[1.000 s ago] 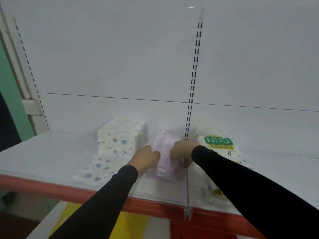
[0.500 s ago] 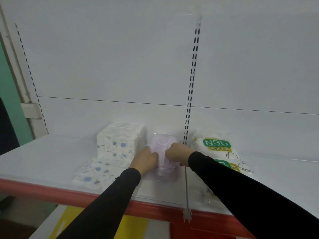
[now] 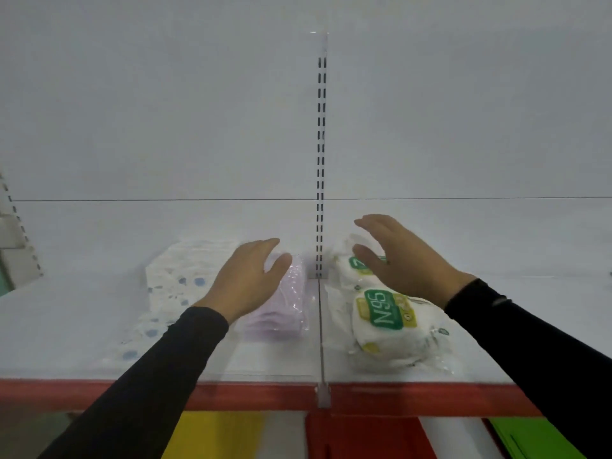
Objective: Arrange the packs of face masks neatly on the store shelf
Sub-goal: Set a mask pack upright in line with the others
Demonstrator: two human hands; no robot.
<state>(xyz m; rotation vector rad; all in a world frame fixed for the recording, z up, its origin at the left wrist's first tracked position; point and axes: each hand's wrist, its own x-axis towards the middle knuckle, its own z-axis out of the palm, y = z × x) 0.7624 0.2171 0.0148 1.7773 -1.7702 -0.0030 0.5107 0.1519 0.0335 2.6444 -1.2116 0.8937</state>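
Note:
A pink pack of face masks [image 3: 284, 303] lies on the white shelf [image 3: 66, 326], just left of the shelf seam. My left hand [image 3: 246, 279] hovers over its left side, fingers spread, holding nothing. Left of it stands a white pack with blue dots [image 3: 178, 273], with a flat dotted pack [image 3: 145, 336] in front. Right of the seam lie two white N95 packs, one in front [image 3: 394, 326] and one behind [image 3: 351, 270]. My right hand [image 3: 400, 260] is raised above the rear N95 pack, open and empty.
A slotted upright rail [image 3: 320, 160] runs up the white back panel behind the seam. The shelf has a red front edge [image 3: 414, 399]. Below it show yellow, red and green surfaces. Bare shelf lies to the far left and far right.
Both hands have let go of the pink pack and lifted apart. My right hand moved right, over the N95 packs. The view has shifted closer and to the right.

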